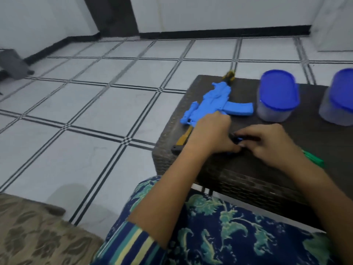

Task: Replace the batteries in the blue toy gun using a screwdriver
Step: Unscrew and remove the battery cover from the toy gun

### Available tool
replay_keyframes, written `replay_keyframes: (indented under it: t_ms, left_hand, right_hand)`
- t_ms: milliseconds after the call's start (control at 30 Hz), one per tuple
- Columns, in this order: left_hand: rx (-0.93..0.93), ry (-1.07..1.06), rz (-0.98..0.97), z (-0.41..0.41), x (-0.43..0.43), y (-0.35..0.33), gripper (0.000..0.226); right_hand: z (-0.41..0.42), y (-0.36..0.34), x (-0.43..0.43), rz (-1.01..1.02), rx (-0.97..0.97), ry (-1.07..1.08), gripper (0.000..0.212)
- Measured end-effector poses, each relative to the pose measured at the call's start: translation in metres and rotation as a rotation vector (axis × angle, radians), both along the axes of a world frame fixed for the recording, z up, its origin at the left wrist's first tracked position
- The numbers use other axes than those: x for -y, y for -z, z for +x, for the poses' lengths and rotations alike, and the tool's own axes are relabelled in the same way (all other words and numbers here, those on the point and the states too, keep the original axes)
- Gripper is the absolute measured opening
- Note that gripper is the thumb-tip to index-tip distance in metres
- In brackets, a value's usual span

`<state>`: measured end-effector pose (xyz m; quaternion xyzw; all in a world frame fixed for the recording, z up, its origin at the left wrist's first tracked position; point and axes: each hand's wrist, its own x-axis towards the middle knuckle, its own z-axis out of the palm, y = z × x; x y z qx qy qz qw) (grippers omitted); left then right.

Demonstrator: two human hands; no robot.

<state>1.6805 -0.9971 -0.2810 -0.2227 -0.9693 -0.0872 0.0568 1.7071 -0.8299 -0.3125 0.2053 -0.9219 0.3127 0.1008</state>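
The gun (212, 102) is lying flat on the table (267, 169), along its left edge. Its long axis is running from the tan stock at the near-left corner away toward the yellow-and-black muzzle at the far edge, and its magazine is sticking out to the right. It is sitting just beyond the left hand (210, 134), whose knuckles are covering the gun's rear part, so the left hand is the nearer one. The right hand (271, 144) is working just beside it, toward the near edge.

Both hands are curling their fingers onto a small dark piece (237, 139) with a blue spot, pinching it between them. Motion blur is hiding what the piece is, possibly a battery cover or holder.

The gun is looking like hard, matte moulded plastic with ribbed detail. The table is showing a dark woven, wicker-like surface, rough enough to stop small parts from rolling.

A green tool (313, 159), probably the screwdriver handle, is peeking out by the right wrist. Two translucent tubs (277, 96) with blue lids are standing toward the far right.
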Motion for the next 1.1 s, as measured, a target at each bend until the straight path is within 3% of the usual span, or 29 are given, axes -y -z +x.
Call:
replay_keyframes:
  t_ms: [667,1100]
  left_hand:
    - [0.086,0.102,-0.063,-0.013,0.005,-0.002,0.055]
    - [-0.002,0.073,0.212,-0.008,0.014,0.008,0.052]
  right_hand:
    - [-0.003,-0.003,-0.001,-0.040,0.038,-0.035,0.028]
    - [-0.001,-0.009,-0.001,-0.184,0.007,0.061,0.030]
